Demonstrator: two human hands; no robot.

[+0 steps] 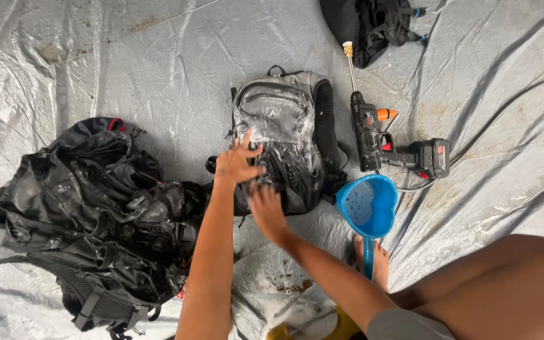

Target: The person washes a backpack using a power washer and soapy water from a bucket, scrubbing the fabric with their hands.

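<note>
A grey and black backpack (284,119) lies flat on a wet silver tarp (158,69), its front glossy with water and suds. My left hand (237,160) rests with fingers spread on the pack's lower left side. My right hand (264,208) presses on the pack's bottom edge just below it, fingers blurred. Whether the right hand holds anything is hidden.
A pile of wet black backpacks (89,220) lies at the left. A black cordless spray gun (382,135) with a brass nozzle lies right of the grey pack. A blue heart-shaped scoop (368,204) sits above my foot (376,261). Another black bag (369,25) lies at the top.
</note>
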